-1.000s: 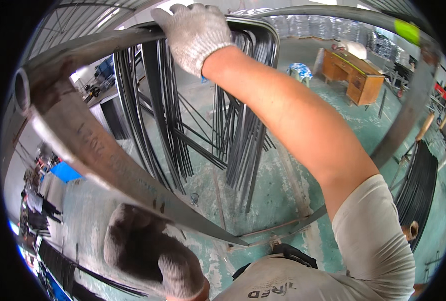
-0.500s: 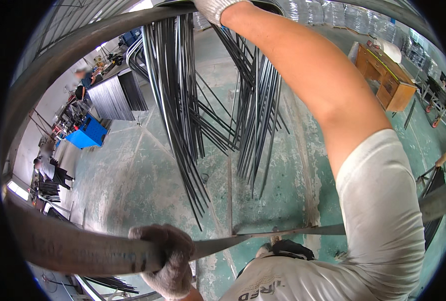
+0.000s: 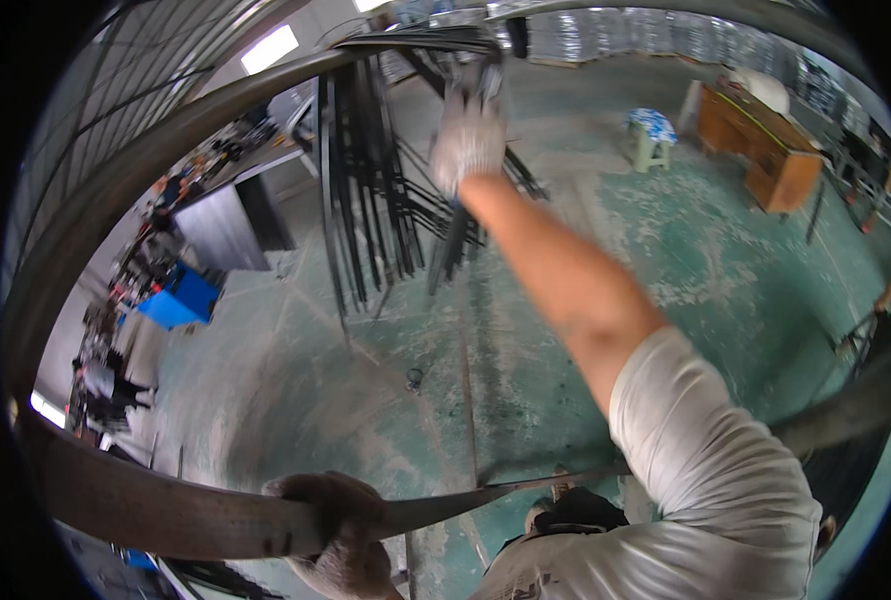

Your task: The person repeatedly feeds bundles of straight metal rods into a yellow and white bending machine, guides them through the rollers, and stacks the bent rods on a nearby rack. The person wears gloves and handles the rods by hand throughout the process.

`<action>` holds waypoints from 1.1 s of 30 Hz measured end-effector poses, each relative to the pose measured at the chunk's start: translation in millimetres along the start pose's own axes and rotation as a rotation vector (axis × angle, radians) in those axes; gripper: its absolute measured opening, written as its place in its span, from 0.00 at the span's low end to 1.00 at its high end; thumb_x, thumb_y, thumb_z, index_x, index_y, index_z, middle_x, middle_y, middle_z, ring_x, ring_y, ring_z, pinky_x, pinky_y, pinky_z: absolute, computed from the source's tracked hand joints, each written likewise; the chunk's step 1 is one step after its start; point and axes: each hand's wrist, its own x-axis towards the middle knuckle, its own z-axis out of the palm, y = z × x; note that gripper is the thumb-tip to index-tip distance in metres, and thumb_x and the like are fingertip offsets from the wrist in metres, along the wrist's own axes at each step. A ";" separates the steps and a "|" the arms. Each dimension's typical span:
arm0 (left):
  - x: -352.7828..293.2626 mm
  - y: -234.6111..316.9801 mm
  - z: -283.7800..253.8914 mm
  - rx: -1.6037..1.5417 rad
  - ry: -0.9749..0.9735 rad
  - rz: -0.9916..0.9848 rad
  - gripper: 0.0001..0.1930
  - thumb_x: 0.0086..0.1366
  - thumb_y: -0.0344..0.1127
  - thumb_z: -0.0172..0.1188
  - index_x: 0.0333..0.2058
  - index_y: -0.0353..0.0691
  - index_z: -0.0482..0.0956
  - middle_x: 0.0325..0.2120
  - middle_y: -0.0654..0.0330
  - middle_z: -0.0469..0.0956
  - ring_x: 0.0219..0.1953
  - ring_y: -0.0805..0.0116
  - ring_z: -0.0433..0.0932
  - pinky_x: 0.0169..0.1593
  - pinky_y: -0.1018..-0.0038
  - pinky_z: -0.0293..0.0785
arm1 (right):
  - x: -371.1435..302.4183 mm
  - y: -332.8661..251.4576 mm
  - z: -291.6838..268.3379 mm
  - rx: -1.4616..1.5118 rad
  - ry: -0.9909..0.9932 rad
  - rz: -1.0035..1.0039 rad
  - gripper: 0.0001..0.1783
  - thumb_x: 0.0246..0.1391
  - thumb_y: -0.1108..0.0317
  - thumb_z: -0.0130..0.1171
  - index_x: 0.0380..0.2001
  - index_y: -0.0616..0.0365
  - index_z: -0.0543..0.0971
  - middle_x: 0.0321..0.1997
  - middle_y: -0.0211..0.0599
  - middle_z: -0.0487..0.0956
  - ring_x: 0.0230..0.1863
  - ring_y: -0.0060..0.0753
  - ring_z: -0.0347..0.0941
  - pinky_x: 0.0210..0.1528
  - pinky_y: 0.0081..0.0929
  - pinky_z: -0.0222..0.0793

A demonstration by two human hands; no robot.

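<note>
My left hand, in a knitted work glove, is wrapped round a long flat metal bar near my body. My right hand, in a pale glove, is stretched far forward with its fingers apart. It is at the right end of a bunch of bent black metal rods. These hang over a far rail, their long legs pointing down toward the floor. Motion blurs the right fingertips, and I cannot tell whether they touch the rods.
A wooden desk and a stool with a blue-and-white top stand at the far right. At left are a blue box-shaped machine base, a table draped with grey rods and a person. Wrapped stacks line the back.
The right hand has come down from the rail's top, with its fingers now spread. The hanging rods have swung and shifted together. The view has tilted, and the left hand keeps its grip on the bar.
</note>
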 end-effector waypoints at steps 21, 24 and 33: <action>-124.2 -323.8 -106.0 0.800 -0.455 -0.621 0.28 0.74 0.40 0.70 0.64 0.28 0.78 0.52 0.46 0.87 0.51 0.54 0.87 0.57 0.56 0.84 | -888.1 414.8 -574.5 -0.559 -0.025 1.681 0.21 0.62 0.60 0.67 0.55 0.56 0.81 0.48 0.55 0.88 0.54 0.61 0.85 0.56 0.54 0.80; -243.9 -298.1 -21.2 0.846 -0.732 -0.822 0.23 0.73 0.36 0.69 0.61 0.29 0.79 0.49 0.48 0.86 0.49 0.57 0.87 0.57 0.60 0.83 | -938.0 475.0 -628.4 -0.689 -0.040 1.933 0.35 0.61 0.49 0.74 0.63 0.56 0.77 0.59 0.58 0.85 0.61 0.61 0.83 0.65 0.52 0.79; -520.7 -106.4 240.8 0.608 -1.597 -0.405 0.15 0.69 0.28 0.68 0.52 0.30 0.81 0.42 0.55 0.84 0.43 0.62 0.86 0.52 0.68 0.82 | -964.0 616.5 -656.7 -0.743 -0.271 2.266 0.73 0.36 0.33 0.87 0.76 0.60 0.61 0.73 0.53 0.68 0.74 0.55 0.65 0.77 0.51 0.63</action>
